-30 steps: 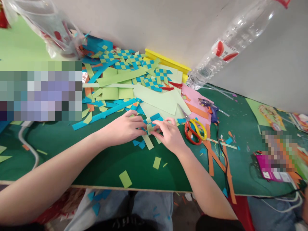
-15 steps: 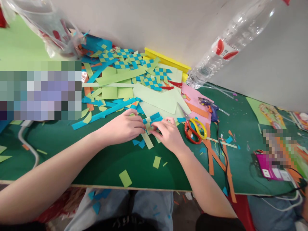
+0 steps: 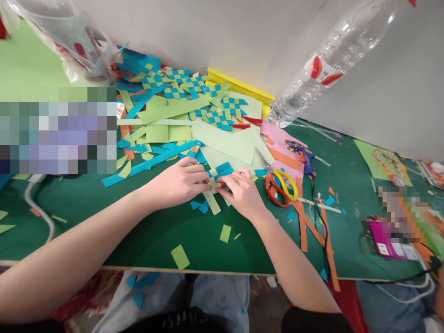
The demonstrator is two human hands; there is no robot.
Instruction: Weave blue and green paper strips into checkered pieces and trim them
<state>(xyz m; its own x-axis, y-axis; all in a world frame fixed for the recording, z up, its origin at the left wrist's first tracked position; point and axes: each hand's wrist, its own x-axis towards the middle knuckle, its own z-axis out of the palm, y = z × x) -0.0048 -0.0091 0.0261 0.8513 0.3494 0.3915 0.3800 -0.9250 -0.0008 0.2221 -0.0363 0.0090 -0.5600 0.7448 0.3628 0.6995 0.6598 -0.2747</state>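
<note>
A small woven piece of blue and pale green paper strips (image 3: 220,170) is between my two hands, partly hidden by the fingers. My left hand (image 3: 183,182) pinches its left side, fingers curled together. My right hand (image 3: 242,190) grips its near right side between thumb and fingers. One pale strip (image 3: 212,202) hangs from it toward the table's front edge. Blue scraps (image 3: 200,206) lie just below. Scissors with red and yellow handles (image 3: 280,187) rest right of my right hand.
Woven blue and green pieces (image 3: 180,85) and loose paper (image 3: 225,138) are heaped behind my hands. A clear bottle (image 3: 326,69) leans at the back right, a plastic cup (image 3: 69,37) stands back left. A glue gun (image 3: 305,159) and orange strips (image 3: 302,224) lie to the right.
My hands stay nearly in place on the woven piece. The fingers of my left hand have shifted very slightly at its left edge.
</note>
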